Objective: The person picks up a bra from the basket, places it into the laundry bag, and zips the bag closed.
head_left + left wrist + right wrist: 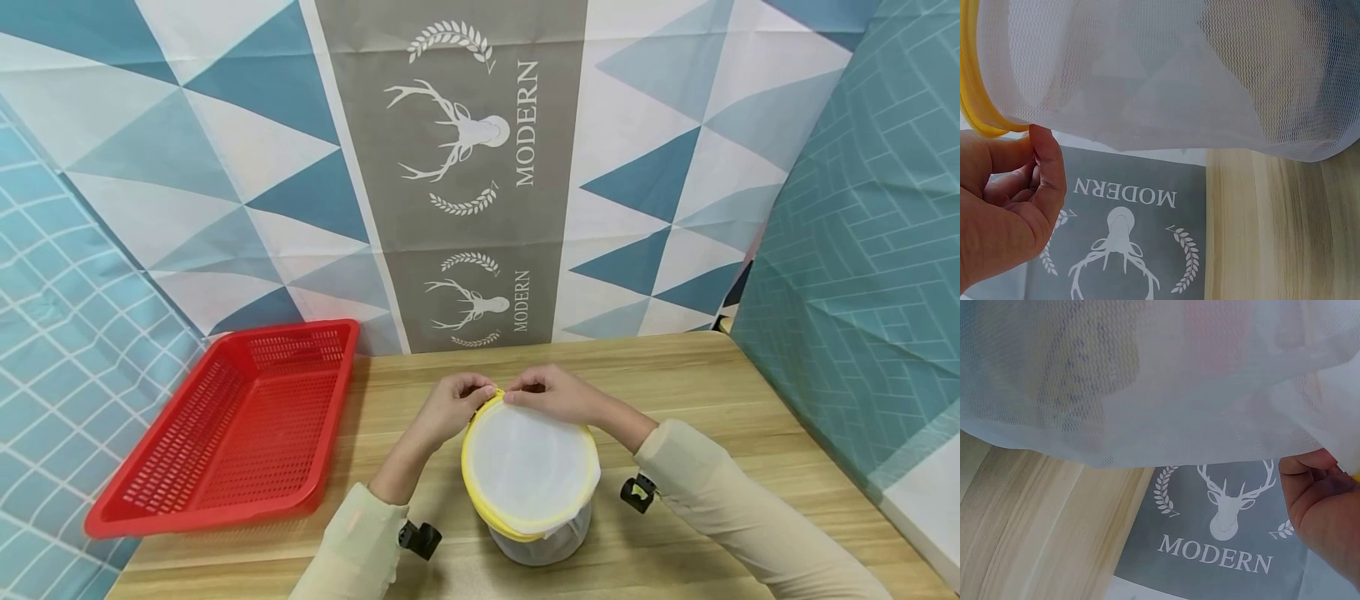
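A white mesh laundry bag [534, 467] with a yellow zipper rim [471, 483] stands on the table, its round white top facing up. At the far side of that rim, my left hand [453, 406] pinches the yellow edge between thumb and forefinger. Close beside it, my right hand [553, 393] pinches the same edge. The left wrist view has the left hand [1013, 194] at the rim, under the pale mesh side. Darker contents show dimly through the mesh [1110, 381] in the right wrist view, where the right hand's [1325, 503] fingertips are partly hidden.
A red perforated plastic basket [262, 433] sits on the left of the wooden table [675, 383]. Behind the table hangs a patterned cloth [480, 208] with deer prints. Teal sheeting [862, 250] hangs along the right side.
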{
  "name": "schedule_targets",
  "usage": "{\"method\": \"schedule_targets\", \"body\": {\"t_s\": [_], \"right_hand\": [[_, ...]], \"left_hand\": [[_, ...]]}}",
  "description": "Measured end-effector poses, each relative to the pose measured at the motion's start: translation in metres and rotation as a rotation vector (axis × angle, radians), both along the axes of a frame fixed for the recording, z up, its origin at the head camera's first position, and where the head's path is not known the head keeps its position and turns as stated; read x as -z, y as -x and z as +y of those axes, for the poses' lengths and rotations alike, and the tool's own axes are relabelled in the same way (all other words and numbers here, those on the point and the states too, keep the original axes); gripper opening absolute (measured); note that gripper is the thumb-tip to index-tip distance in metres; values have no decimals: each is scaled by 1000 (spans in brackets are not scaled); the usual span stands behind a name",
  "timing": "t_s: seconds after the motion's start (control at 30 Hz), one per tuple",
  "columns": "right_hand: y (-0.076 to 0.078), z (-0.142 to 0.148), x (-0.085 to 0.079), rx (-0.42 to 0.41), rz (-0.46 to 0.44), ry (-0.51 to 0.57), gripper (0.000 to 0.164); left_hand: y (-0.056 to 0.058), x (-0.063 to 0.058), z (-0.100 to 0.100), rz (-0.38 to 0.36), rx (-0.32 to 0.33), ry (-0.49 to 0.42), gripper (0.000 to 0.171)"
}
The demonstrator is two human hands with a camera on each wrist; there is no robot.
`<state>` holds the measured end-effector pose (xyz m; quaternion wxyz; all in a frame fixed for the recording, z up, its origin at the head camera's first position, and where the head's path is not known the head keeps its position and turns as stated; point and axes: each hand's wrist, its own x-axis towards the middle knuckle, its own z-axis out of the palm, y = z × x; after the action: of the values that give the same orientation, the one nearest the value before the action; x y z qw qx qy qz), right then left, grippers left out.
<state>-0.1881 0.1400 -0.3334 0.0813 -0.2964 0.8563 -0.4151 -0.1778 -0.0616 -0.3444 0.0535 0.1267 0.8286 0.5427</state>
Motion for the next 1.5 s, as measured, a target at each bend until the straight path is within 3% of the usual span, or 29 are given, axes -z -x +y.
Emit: {"method": "schedule_targets", "body": {"t_s": [0.57, 0.9, 1.2, 1.5], "right_hand": [[-2, 2, -2, 23, 65, -9, 23], [0, 7, 4, 50, 81, 1, 22], [0, 4, 3, 43, 38, -21, 22], [-1, 1, -2, -15, 3, -38, 26]], "left_hand": [[1, 3, -2, 35, -2, 8, 16], [0, 4, -3, -38, -5, -44, 16], [-1, 2, -3, -36, 10, -38, 17], [-4, -2, 0, -29, 5, -10, 17]]}}
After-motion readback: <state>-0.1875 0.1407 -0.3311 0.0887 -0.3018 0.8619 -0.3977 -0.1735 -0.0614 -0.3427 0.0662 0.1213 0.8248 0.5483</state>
